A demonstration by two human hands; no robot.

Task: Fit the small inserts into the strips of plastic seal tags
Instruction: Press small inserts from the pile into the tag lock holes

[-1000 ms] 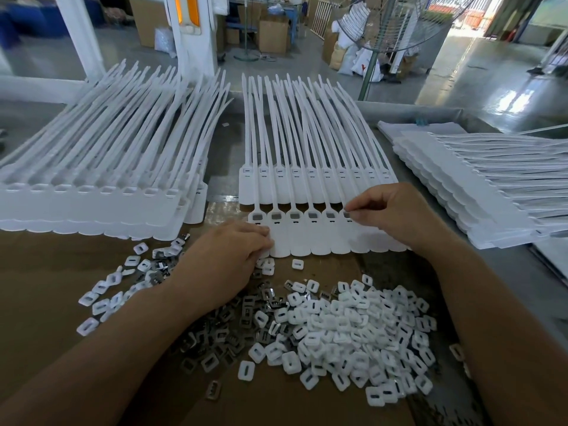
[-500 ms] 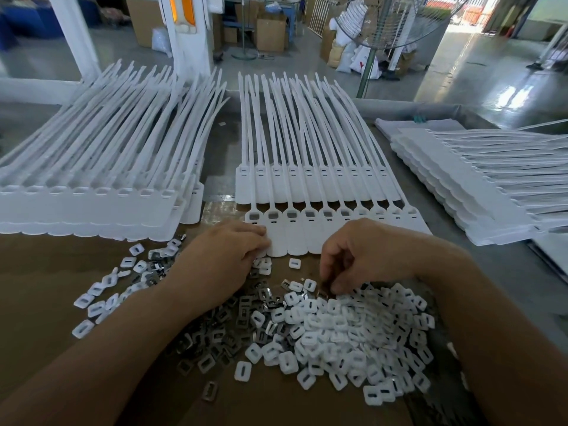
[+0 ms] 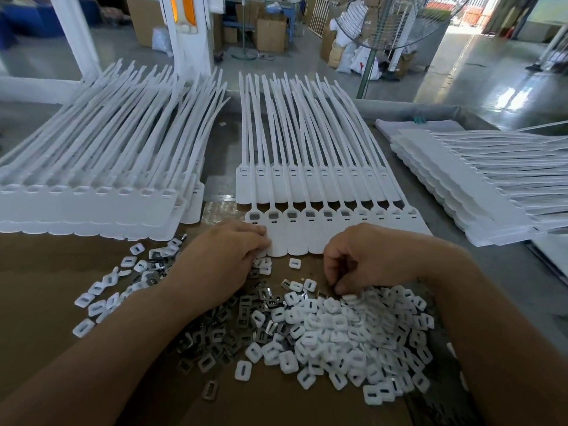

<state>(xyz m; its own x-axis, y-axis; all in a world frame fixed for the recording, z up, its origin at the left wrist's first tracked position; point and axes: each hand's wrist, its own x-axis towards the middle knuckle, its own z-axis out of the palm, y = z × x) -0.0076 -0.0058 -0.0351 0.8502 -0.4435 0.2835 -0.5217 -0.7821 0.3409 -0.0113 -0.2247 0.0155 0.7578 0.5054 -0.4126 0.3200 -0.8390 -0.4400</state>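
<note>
The strip of flat white plastic seal tags [image 3: 307, 238] lies on the brown cardboard [image 3: 40, 287], with its rounded tabs toward the person. The left hand [image 3: 221, 262] rests palm down on the strip's left end, fingers loosely bent. The right hand [image 3: 368, 256] is curled, with its fingertips in the pile of small square white inserts [image 3: 347, 330]; whether it pinches one I cannot tell. Shiny metal clips [image 3: 233, 330] lie between the forearms. A stack of tags [image 3: 92, 192] lies to the left.
</note>
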